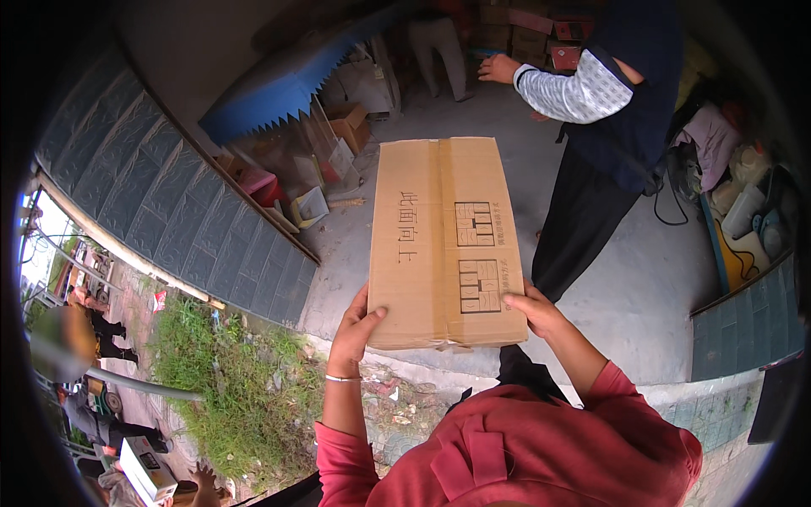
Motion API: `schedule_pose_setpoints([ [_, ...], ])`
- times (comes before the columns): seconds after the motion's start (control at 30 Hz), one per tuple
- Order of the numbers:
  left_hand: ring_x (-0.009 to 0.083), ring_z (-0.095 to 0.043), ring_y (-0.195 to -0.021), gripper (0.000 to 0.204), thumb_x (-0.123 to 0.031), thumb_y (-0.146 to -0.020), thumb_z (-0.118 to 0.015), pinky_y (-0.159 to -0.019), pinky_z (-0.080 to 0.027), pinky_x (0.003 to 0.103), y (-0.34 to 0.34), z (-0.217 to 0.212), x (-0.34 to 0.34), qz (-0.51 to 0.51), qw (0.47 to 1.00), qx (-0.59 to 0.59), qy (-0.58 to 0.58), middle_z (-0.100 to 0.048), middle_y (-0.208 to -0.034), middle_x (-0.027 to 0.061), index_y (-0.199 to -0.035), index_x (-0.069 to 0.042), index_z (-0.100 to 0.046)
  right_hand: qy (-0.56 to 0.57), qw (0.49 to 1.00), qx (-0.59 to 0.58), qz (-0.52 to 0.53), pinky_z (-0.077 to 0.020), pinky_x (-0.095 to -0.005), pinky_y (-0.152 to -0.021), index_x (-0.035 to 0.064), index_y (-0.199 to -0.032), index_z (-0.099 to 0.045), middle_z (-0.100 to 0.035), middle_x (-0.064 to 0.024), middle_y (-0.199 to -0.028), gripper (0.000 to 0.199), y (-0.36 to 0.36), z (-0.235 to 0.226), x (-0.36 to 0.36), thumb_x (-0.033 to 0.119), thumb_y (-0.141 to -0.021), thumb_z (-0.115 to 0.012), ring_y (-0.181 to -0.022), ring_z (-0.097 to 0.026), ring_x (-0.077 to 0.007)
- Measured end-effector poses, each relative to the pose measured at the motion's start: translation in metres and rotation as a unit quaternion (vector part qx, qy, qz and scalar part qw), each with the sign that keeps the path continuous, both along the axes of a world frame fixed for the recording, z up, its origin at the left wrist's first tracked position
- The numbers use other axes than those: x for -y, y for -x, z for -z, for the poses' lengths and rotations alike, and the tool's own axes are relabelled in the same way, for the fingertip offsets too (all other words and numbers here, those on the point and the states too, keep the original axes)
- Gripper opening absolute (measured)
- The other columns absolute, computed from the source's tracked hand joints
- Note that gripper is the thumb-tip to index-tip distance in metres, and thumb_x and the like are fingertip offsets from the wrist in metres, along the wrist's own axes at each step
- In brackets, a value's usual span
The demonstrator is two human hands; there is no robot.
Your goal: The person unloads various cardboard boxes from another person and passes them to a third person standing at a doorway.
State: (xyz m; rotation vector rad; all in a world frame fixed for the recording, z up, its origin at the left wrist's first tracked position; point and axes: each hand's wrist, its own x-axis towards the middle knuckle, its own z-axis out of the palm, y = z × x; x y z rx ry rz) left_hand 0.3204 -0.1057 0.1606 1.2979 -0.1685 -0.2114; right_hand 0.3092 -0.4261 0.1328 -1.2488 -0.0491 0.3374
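A brown cardboard box (410,279) with a strip of tape down its middle and black printing on top is held out in front of me. My left hand (353,331) grips its near left corner, thumb on the top face and a thin bracelet at the wrist. On the near right side, my right hand (536,309) clasps the box, thumb over the top edge. Most fingers of both hands are hidden beneath or behind the box. Its underside is out of sight.
A person (604,127) in dark clothes and grey patterned sleeves stands ahead right, beside piled goods (748,203). A tiled wall (160,186) borders the left, with weeds (228,389) outside. Far left, people stand near a white box (148,471). A blue-covered table (262,93) stands ahead.
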Motion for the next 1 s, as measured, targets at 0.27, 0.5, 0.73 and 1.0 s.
schedule_pose_setpoints([
  [0.27, 0.0189, -0.041, -0.116, 0.058, -0.009, -0.079, -0.056, -0.096, -0.032, 0.03, -0.035, 0.005, 0.02, 0.05, 0.999, 0.014, -0.009, -0.044, -0.126, 0.0099, -0.131, -0.001, -0.032, -0.005, 0.999, -0.004, 0.038, -0.0335, -0.0326, -0.095, 0.0012, -0.132, -0.022, -0.038, -0.0131, -0.128, 0.065, -0.012, 0.012, 0.023, 0.02, -0.08, -0.055, -0.117, -0.039, -0.0214],
  [0.5, 0.0178, -0.041, -0.115, 0.055, -0.007, -0.08, -0.052, -0.096, -0.032, 0.029, -0.057, 0.002, 0.024, 0.076, 0.997, 0.023, -0.005, -0.044, -0.126, 0.0095, -0.13, -0.001, -0.032, -0.025, 0.995, -0.092, -0.003, -0.0414, -0.0308, -0.086, 0.0032, -0.123, -0.038, -0.046, -0.01, -0.12, 0.044, -0.032, 0.032, 0.038, 0.03, -0.088, -0.046, -0.105, -0.049, -0.0187],
  [0.73, 0.02, -0.033, -0.122, 0.06, -0.013, -0.082, -0.053, -0.099, -0.029, 0.029, -0.091, 0.004, 0.031, -0.052, 0.996, 0.033, 0.058, -0.034, -0.133, 0.0143, -0.133, 0.0, -0.024, -0.06, 0.994, 0.029, 0.085, -0.0347, -0.039, -0.093, 0.0062, -0.13, -0.032, -0.037, -0.0077, -0.131, 0.052, -0.069, 0.036, 0.032, 0.037, -0.089, -0.039, -0.118, -0.037, -0.0203],
  [1.0, 0.0238, -0.025, -0.128, 0.065, -0.02, -0.084, -0.054, -0.103, -0.023, 0.031, 0.001, 0.035, -0.013, -0.121, 0.991, 0.006, 0.059, -0.025, -0.137, 0.0178, -0.135, -0.002, -0.019, 0.022, 0.999, -0.02, -0.013, -0.02, -0.0513, -0.098, 0.0085, -0.137, -0.015, -0.016, -0.0187, -0.141, 0.062, -0.065, 0.031, -0.046, 0.036, -0.088, -0.041, -0.13, -0.016, -0.0314],
])
